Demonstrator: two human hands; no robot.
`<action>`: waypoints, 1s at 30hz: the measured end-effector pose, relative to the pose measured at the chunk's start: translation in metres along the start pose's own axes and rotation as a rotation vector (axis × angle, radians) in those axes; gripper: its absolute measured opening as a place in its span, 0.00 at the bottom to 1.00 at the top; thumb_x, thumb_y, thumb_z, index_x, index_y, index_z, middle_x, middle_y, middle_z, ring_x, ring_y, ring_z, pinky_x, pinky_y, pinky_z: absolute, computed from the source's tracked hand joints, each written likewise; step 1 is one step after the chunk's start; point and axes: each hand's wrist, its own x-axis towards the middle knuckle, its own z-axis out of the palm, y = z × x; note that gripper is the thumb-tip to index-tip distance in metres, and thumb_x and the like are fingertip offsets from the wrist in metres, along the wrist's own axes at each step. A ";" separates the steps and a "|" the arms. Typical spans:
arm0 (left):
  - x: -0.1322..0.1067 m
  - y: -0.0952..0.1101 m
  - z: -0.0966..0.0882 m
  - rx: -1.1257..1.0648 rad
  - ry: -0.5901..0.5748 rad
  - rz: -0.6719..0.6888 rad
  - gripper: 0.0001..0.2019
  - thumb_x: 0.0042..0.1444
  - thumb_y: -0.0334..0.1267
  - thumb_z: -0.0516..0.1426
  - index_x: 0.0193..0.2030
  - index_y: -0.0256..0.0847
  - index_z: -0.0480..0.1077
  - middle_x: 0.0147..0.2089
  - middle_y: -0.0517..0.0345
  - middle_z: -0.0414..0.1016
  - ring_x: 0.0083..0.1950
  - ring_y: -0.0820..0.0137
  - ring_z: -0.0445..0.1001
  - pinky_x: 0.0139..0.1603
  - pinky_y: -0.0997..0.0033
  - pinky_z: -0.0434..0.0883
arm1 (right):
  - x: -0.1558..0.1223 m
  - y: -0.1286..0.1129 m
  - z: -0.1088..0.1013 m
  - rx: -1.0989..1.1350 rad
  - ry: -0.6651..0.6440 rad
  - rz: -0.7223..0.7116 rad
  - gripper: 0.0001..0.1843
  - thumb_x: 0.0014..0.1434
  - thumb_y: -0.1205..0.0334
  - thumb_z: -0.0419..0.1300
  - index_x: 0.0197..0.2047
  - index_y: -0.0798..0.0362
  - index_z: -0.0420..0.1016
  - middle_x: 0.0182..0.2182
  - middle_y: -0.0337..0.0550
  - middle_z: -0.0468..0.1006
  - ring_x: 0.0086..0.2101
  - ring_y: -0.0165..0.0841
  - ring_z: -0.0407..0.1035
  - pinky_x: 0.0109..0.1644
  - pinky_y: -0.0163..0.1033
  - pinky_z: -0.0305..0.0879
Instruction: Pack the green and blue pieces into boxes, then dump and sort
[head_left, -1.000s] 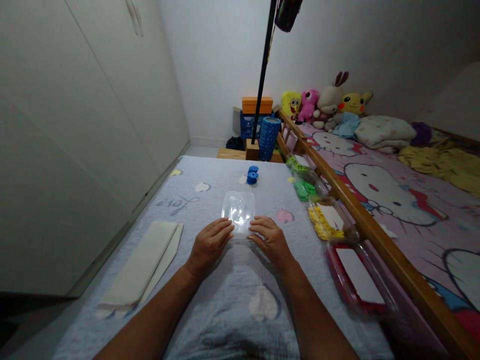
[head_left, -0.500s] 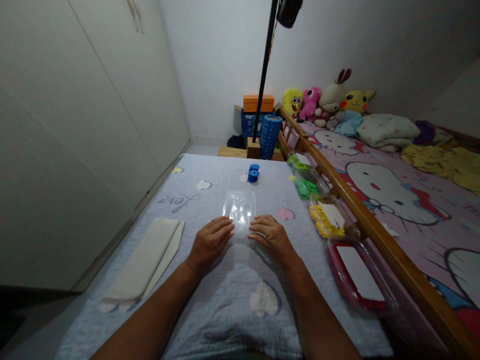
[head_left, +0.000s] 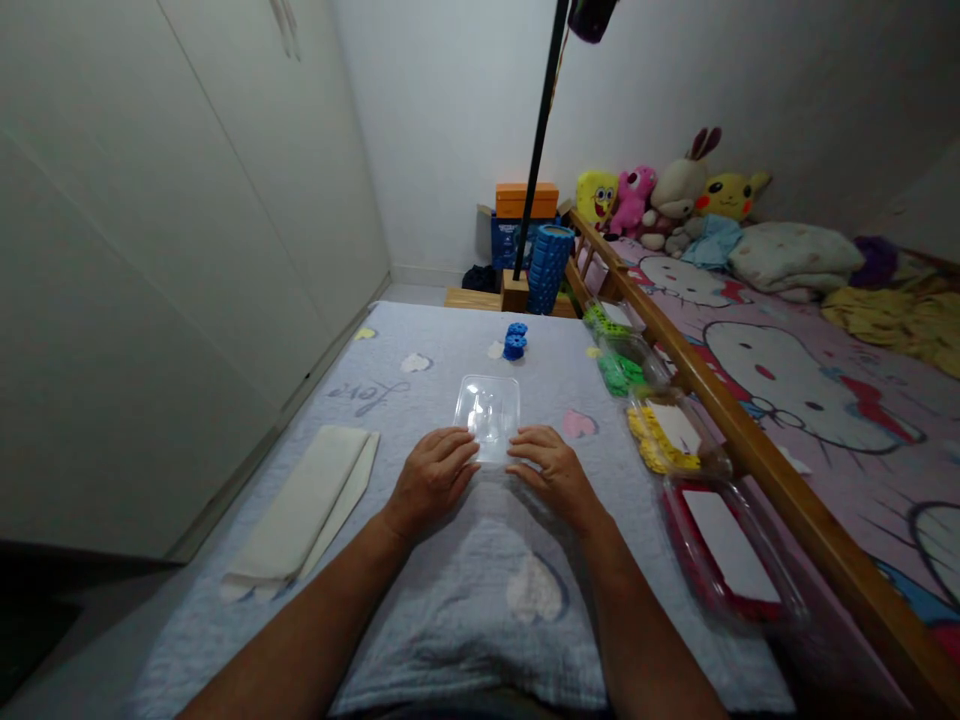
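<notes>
A clear plastic box (head_left: 487, 405) lies on the patterned cloth in front of me, light glinting off its bottom. My left hand (head_left: 433, 475) grips its near left corner, fingers bent over the edge. At the near right corner, my right hand (head_left: 553, 475) holds it the same way, with the thumb towards me. Whether a lid is on the box, I cannot tell. Just beyond it stand several small blue disc-shaped pieces (head_left: 514, 346), stacked in two little piles.
A folded cream cloth (head_left: 304, 505) lies at the left. Along the bed's wooden rail (head_left: 675, 350) stand clear boxes of red pieces (head_left: 686, 560), yellow pieces (head_left: 652, 440), green pieces (head_left: 621, 374) and lime pieces (head_left: 604, 320). A black pole (head_left: 538, 150) rises behind the table.
The whole view has shifted slightly, so everything sits a little further right. Both hands keep their hold on the clear box, which has hardly moved on the cloth.
</notes>
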 end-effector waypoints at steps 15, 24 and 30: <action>0.001 0.003 0.005 -0.152 0.110 -0.308 0.12 0.65 0.43 0.56 0.51 0.42 0.72 0.51 0.48 0.74 0.54 0.60 0.73 0.56 0.57 0.73 | 0.007 -0.006 0.007 0.240 0.251 0.568 0.19 0.60 0.50 0.60 0.49 0.53 0.75 0.38 0.46 0.77 0.37 0.35 0.73 0.36 0.38 0.70; 0.002 -0.009 0.012 -0.356 0.231 -0.789 0.11 0.61 0.41 0.55 0.47 0.41 0.70 0.46 0.53 0.70 0.44 0.65 0.73 0.41 0.64 0.74 | 0.016 -0.015 0.025 0.764 0.073 0.911 0.21 0.53 0.41 0.62 0.30 0.53 0.68 0.24 0.36 0.73 0.20 0.24 0.63 0.19 0.28 0.56; 0.009 0.001 0.006 -0.410 0.250 -0.800 0.19 0.51 0.39 0.63 0.50 0.45 0.71 0.56 0.51 0.64 0.50 0.65 0.71 0.35 0.72 0.71 | 0.023 -0.024 0.024 0.915 0.188 0.872 0.21 0.48 0.44 0.68 0.31 0.52 0.70 0.22 0.33 0.70 0.20 0.24 0.64 0.20 0.29 0.60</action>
